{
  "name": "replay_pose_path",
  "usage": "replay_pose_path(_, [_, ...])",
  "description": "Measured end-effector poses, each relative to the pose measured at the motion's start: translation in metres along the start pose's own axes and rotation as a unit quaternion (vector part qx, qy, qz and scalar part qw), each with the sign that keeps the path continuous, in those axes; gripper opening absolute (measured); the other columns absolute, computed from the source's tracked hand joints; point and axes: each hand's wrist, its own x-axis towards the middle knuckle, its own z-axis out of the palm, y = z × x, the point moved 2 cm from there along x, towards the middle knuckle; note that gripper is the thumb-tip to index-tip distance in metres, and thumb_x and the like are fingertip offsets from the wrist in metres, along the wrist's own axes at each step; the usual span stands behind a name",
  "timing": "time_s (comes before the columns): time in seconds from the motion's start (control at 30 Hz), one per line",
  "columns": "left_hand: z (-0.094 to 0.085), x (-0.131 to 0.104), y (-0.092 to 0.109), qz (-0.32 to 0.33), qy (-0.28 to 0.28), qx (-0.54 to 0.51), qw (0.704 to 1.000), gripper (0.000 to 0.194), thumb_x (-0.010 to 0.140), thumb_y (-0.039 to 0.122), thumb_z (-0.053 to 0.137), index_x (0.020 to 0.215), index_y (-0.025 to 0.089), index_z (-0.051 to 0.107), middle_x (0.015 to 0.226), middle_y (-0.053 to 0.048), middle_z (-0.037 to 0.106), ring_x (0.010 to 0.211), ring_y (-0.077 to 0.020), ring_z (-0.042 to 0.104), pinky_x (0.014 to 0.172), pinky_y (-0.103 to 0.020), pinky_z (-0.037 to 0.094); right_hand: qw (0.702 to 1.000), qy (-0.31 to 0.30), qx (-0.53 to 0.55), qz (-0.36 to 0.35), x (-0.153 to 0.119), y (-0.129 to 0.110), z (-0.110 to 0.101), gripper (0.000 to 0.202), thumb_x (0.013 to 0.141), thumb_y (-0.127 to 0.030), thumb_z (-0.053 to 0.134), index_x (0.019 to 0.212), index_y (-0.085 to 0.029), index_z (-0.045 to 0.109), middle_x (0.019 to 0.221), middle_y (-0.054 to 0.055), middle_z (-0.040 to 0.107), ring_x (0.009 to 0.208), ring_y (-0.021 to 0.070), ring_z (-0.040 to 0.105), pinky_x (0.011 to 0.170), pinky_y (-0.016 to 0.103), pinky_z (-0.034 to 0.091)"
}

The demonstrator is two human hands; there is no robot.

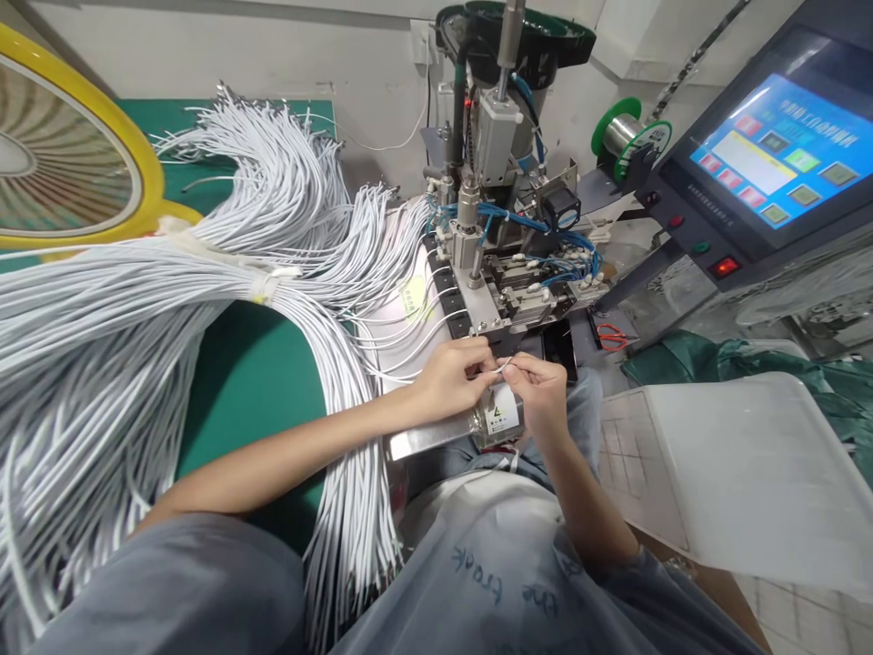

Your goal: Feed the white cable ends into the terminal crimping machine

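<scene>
There are two bare hands, one left hand [454, 377] and one right hand [544, 389], with at least one thin white cable [503, 367] in their shared grip. The bundled white cables [279, 164] are far too many and too tangled to count, on one green tabletop [259, 364]. There is one yellow-rimmed fan [146, 168] and one small black fan [560, 211]; one machine [467, 250], one screen [764, 164], one lit red switch [724, 267] and one green button [700, 246]; one wire spool [623, 141], one black bowl [573, 41], one red-handled tool [614, 337], one yellow note [413, 296], one wall outlet [421, 38] and one white plastic bin [757, 473].
</scene>
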Motion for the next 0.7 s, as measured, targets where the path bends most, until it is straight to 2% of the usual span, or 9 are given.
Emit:
replay_pose_path(0.1, [-0.002, 0.0, -0.001, 0.049, -0.002, 0.083, 0.995, 0.023, 0.086, 0.017, 0.047, 0.064, 0.014, 0.054, 0.062, 0.0, 0.05, 0.058, -0.0094, 0.045, 0.054, -0.02, 0.036, 0.995, 0.052, -0.072, -0.049, -0.004, -0.003, 0.002, 0.019, 0.077, -0.029, 0.057, 0.076, -0.017, 0.072, 0.054, -0.003, 0.04, 0.05, 0.0102, 0.035, 0.048, 0.026, 0.033])
replay_pose_path(0.17, [-0.004, 0.001, -0.002, 0.107, -0.023, 0.171, 0.979, 0.024, 0.085, 0.011, 0.041, 0.067, 0.014, 0.057, 0.064, -0.002, 0.051, 0.06, -0.0114, 0.045, 0.054, -0.022, 0.036, 0.984, 0.054, -0.138, -0.098, -0.003, -0.008, -0.001, 0.019, 0.078, -0.026, 0.056, 0.072, -0.016, 0.07, 0.05, -0.005, 0.032, 0.048, 0.0097, 0.031, 0.048, 0.026, 0.031])
replay_pose_path(0.23, [-0.006, 0.002, -0.005, 0.165, -0.054, 0.244, 0.954, 0.025, 0.082, 0.006, 0.038, 0.07, 0.013, 0.059, 0.066, -0.004, 0.052, 0.062, -0.0129, 0.045, 0.054, -0.024, 0.036, 0.976, 0.014, -0.176, -0.124, 0.001, -0.013, -0.005, 0.02, 0.078, -0.023, 0.054, 0.065, -0.016, 0.067, 0.049, -0.005, 0.029, 0.047, 0.0093, 0.03, 0.049, 0.026, 0.03])
replay_pose_path(0.33, [-0.007, 0.002, -0.008, 0.203, -0.09, 0.295, 0.929, 0.025, 0.079, 0.003, 0.038, 0.072, 0.013, 0.06, 0.067, -0.004, 0.053, 0.064, -0.0137, 0.046, 0.054, -0.024, 0.036, 0.972, -0.067, -0.204, -0.099, 0.01, -0.012, -0.011, 0.024, 0.077, -0.022, 0.053, 0.056, -0.016, 0.061, 0.048, -0.006, 0.029, 0.047, 0.0087, 0.03, 0.049, 0.025, 0.03])
replay_pose_path(0.43, [-0.005, 0.002, -0.009, 0.157, -0.075, 0.272, 0.946, 0.026, 0.082, 0.006, 0.038, 0.068, 0.013, 0.06, 0.065, -0.004, 0.053, 0.062, -0.0129, 0.047, 0.054, -0.024, 0.037, 0.974, -0.082, -0.199, -0.074, 0.015, -0.007, -0.013, 0.026, 0.077, -0.024, 0.053, 0.052, -0.016, 0.058, 0.047, -0.005, 0.028, 0.047, 0.0086, 0.029, 0.049, 0.025, 0.03])
replay_pose_path(0.53, [-0.003, 0.002, -0.01, 0.07, -0.039, 0.176, 0.981, 0.024, 0.085, 0.014, 0.045, 0.067, 0.013, 0.06, 0.064, -0.002, 0.053, 0.06, -0.011, 0.049, 0.054, -0.021, 0.038, 0.982, -0.025, -0.16, -0.095, 0.014, -0.001, -0.009, 0.025, 0.077, -0.026, 0.054, 0.055, -0.017, 0.061, 0.045, -0.005, 0.031, 0.047, 0.0099, 0.033, 0.05, 0.026, 0.033])
replay_pose_path(0.63, [0.001, 0.001, -0.011, 0.006, -0.07, 0.092, 0.993, 0.018, 0.086, 0.022, 0.052, 0.077, 0.013, 0.065, 0.067, -0.001, 0.056, 0.061, -0.0095, 0.052, 0.057, -0.02, 0.04, 0.989, 0.028, -0.123, -0.08, 0.011, 0.009, -0.006, 0.021, 0.077, -0.029, 0.055, 0.064, -0.017, 0.067, 0.046, -0.002, 0.041, 0.05, 0.0126, 0.04, 0.052, 0.028, 0.038])
replay_pose_path(0.7, [0.004, 0.001, -0.013, 0.004, -0.104, 0.076, 0.992, 0.02, 0.088, 0.024, 0.05, 0.086, 0.014, 0.067, 0.07, -0.001, 0.057, 0.064, -0.0097, 0.054, 0.061, -0.02, 0.042, 0.993, 0.042, -0.097, -0.052, 0.01, 0.018, -0.006, 0.02, 0.077, -0.031, 0.056, 0.069, -0.017, 0.068, 0.054, 0.001, 0.053, 0.056, 0.0151, 0.049, 0.057, 0.03, 0.043])
